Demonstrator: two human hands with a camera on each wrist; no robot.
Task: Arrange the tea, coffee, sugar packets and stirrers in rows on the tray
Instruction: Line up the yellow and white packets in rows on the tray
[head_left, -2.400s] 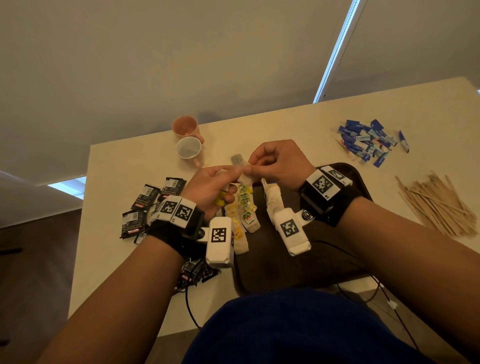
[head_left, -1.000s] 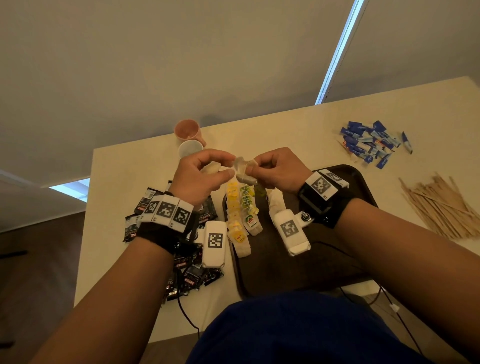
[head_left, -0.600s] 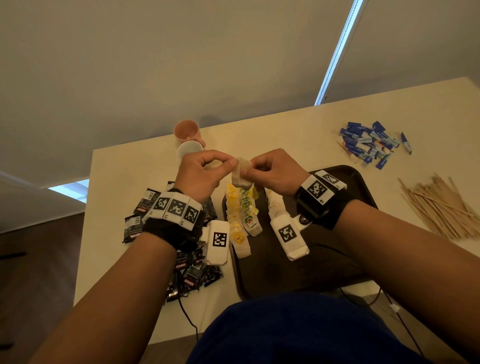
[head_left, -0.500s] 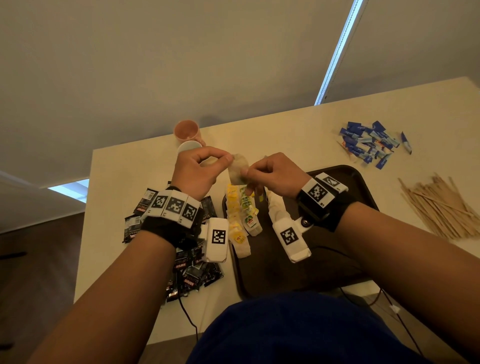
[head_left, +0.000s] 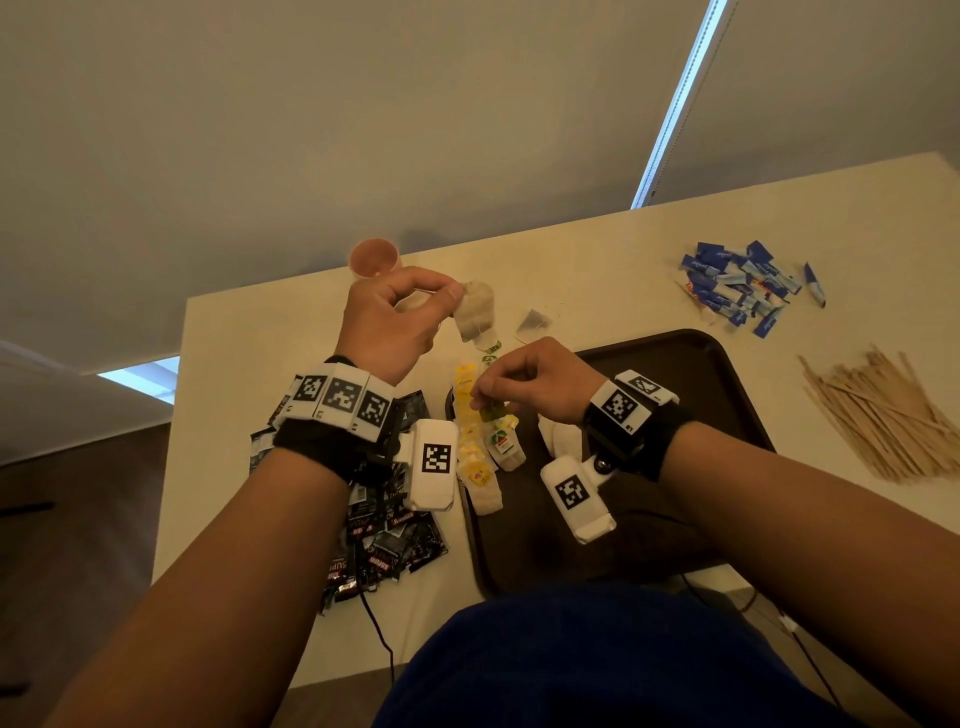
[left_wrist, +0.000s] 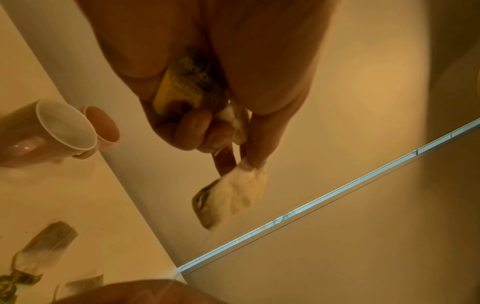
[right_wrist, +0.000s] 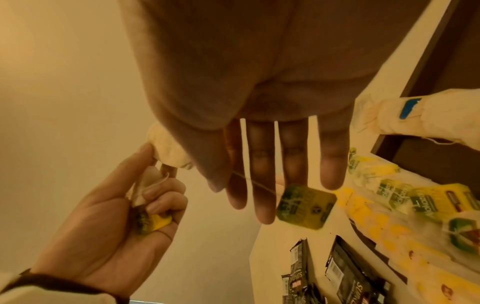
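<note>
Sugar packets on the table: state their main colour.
The sugar packets are mainly blue with some white, clearest in the head view.

- Right hand (right_wrist: 259, 144) hangs with fingers (right_wrist: 262, 185) extended, a string across them to a green-yellow tag (right_wrist: 305, 205).
- Left hand (right_wrist: 116, 216) pinches a tea bag (right_wrist: 168, 148), curled round another.
- Black sachets (right_wrist: 345, 277) lie near the tea-bag row (right_wrist: 415, 201).

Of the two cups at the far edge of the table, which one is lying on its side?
Neither: both the nearer cup and the farther cup lie sideways.
</note>
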